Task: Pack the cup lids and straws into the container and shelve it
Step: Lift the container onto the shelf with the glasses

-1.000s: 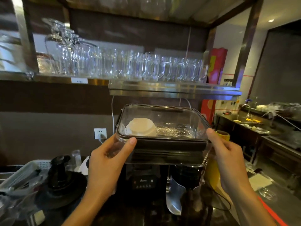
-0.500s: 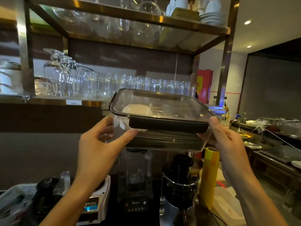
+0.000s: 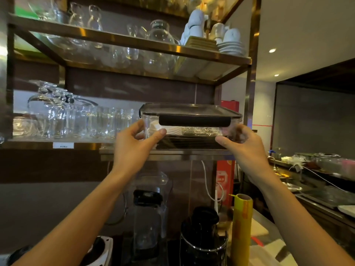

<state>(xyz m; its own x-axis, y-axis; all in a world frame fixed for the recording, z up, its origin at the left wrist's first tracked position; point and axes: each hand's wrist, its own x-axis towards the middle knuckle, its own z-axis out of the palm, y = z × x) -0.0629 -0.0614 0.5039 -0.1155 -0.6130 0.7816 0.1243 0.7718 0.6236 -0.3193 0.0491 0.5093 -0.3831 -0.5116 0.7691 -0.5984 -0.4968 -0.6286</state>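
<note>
At the shelf [image 3: 167,152] front edge, I had both hands, left [image 3: 134,148] and right [image 3: 244,148], clamped on the container [image 3: 190,123]; releasing early risked it tipping off.

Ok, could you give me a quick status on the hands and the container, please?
Left hand and right hand grip the container by its ends. Lid on, level with the steel shelf. Glasses stand close on its left.

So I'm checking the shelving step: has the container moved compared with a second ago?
Yes. The container has gone up, from below the steel shelf to sitting level on it, beside the glasses.
</note>
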